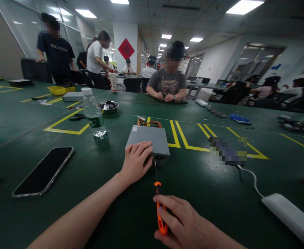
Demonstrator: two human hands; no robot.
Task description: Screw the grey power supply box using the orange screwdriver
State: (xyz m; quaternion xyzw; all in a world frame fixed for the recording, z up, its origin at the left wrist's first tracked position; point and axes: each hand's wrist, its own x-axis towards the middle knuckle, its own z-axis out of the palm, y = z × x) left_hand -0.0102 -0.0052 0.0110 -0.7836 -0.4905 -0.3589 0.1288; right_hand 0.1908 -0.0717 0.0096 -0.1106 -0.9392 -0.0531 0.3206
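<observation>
A grey metal power supply unit (155, 138) lies on the green table, its bundle of coloured wires (152, 123) at the far side. My left hand (138, 160) rests over its near left corner, fingers on the top and the thumb side at the front edge, gripping it. In my right hand (176, 216) is a screwdriver (160, 211) with an orange and black handle. Its thin shaft points away from me, and the tip meets the near face of the unit. The exact spot under the tip is too small to make out.
A phone (44, 171) lies at left, with a water bottle (93, 112) and a metal bowl (109, 107) beyond it. A white power strip (289, 216) with a cable is at right. Across the table sits a person (167, 81); other people are farther back.
</observation>
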